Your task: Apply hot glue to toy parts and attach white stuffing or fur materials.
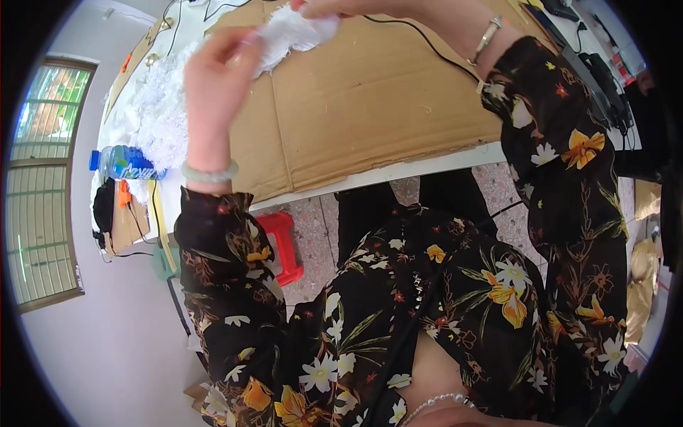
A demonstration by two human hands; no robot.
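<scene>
A piece of thin white cloth (302,34) with a frayed, lacy edge is stretched between my two hands above the far part of the table. My left hand (217,85) pinches its left end between thumb and fingers. At the upper edge of the view, my right hand (341,7) grips the right end, its fingers partly cut off by the picture's edge. Left of my left hand lies a heap of white lacy cloth (160,114), partly hidden behind that hand.
Brown cardboard (377,99) covers the white table (398,165). A black cable (420,32) runs across it. On the left lie a blue-labelled plastic bottle (128,163) and an orange-handled tool (124,193). A red stool (286,249) stands below; black devices (597,85) sit far right.
</scene>
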